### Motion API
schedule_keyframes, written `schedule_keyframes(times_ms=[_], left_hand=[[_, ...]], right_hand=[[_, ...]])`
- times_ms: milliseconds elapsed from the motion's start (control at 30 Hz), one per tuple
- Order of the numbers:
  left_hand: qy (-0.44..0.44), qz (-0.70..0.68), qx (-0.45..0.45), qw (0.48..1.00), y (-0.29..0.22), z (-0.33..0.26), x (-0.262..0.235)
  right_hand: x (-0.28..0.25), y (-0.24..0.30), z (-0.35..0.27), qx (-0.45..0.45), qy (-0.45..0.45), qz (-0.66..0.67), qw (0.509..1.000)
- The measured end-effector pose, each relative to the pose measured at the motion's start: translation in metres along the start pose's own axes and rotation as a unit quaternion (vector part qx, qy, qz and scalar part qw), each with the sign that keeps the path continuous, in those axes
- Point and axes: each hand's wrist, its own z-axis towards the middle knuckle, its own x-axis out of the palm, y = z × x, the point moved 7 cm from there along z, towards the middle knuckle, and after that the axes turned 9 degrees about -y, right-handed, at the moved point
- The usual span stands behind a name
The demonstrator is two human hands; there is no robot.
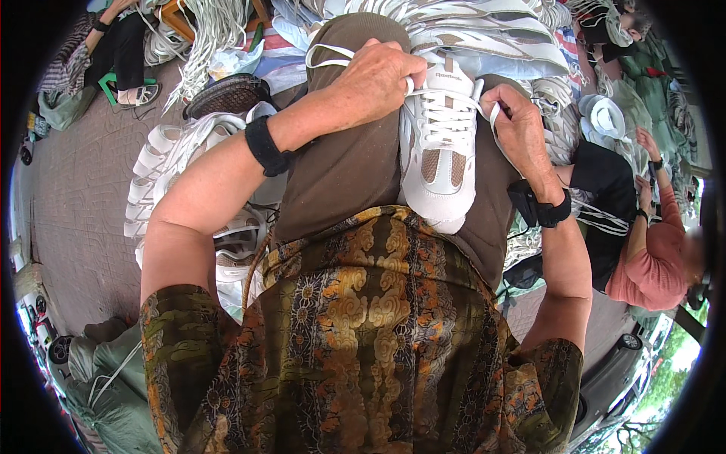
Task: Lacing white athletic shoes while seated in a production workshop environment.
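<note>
A white sneaker (439, 181) with tan mesh panels rests between my thighs, its toe toward me. White lace (448, 117) crosses several times over its tongue. My left hand (378, 79) is closed at the shoe's upper left, fingers pinching the lace, and a loose lace loop (327, 53) sticks out beyond its knuckles. On the shoe's other side my right hand (518, 125) pinches the lace end that comes from the top right eyelets. Both lace ends are drawn out to the sides of the tongue.
Stacked white shoe uppers (162, 178) stand left of my leg, near a dark basket-like item (227, 94). Bundles of shoe parts (484, 38) lie ahead. A co-worker in a pink top (654, 261) sits at right; another person (121, 53) sits at far left.
</note>
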Motion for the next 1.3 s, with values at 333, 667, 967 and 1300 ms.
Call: schedule_keyframes(times_ms=[333,667,967,1300], left_hand=[[-0.064,-0.052,-0.009,0.997,-0.008,0.007,0.012],[0.056,0.021,0.082,0.995,-0.011,0.008,-0.003],[0.198,-0.009,0.193,0.961,-0.018,0.040,0.002],[0.286,0.025,0.231,0.930,-0.020,0.043,0.024]], right_hand=[[0.006,-0.005,-0.001,0.067,0.004,0.062,0.996],[-0.017,0.012,0.014,-0.038,0.111,-0.032,0.993],[-0.017,0.040,0.043,-0.234,0.145,-0.062,0.959],[0.009,0.036,0.045,-0.336,0.291,-0.176,0.878]])
